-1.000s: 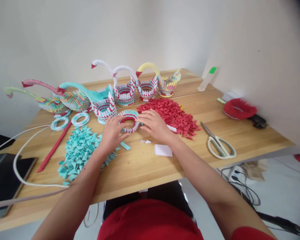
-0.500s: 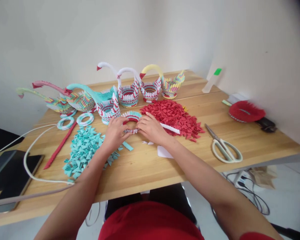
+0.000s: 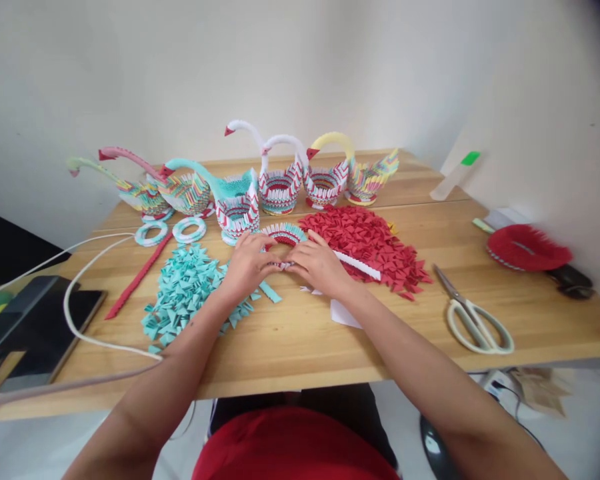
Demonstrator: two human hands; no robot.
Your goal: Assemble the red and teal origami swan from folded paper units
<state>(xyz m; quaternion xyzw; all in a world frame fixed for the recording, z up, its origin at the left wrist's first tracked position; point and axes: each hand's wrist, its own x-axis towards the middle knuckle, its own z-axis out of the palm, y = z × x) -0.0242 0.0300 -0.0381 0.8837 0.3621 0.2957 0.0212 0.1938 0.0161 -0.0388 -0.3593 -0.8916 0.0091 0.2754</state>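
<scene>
By the left hand (image 3: 250, 267) and right hand (image 3: 319, 267), fingers curled and thumbs inward, the paper ring (image 3: 286, 232) is gripped at its 8 and 4 o'clock edges. It could be loosened or bent if squeezed unevenly. At 8 o'clock from it, the teal pile (image 3: 183, 287) could be scattered by the left forearm (image 3: 190, 357); at 11 o'clock, the nearest swan basket (image 3: 237, 217) could be toppled by a forward slip.
</scene>
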